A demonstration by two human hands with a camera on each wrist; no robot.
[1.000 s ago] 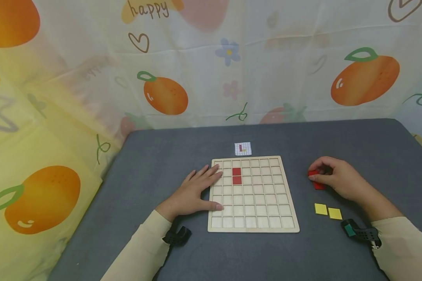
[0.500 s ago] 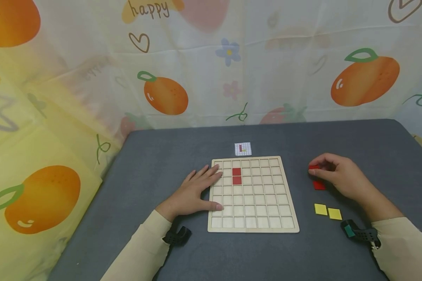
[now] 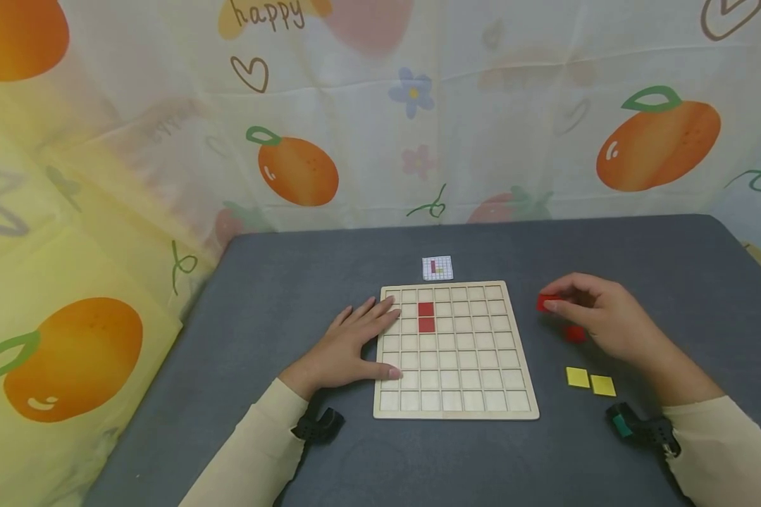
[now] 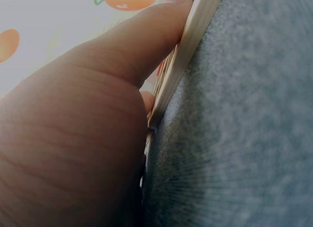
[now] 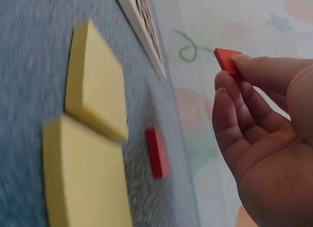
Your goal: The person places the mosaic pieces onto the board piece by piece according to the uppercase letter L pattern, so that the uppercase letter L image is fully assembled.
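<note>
Right hand (image 3: 609, 322) observed pinching a red tile (image 5: 225, 59) between thumb and fingertips, clear of the table (image 3: 456, 465), right of the grid board (image 3: 452, 381). A second red tile (image 3: 574, 334) lies near that hand. Left hand (image 3: 350, 350), fingers spread, rests on the board's left edge.

A: Head view?
B: From above, facing forward and down, farthest back. Frames board (image 3: 452, 381), left hand (image 3: 349, 348), right hand (image 3: 611, 317).
A: Wrists?
B: Both very close, low over table (image 3: 456, 461), rolled sideways, facing printed cloth (image 3: 368, 105).
A: Overlap?
B: Left wrist/head share left hand, board edge; right wrist/head share yellow tiles (image 5: 102, 85).
</note>
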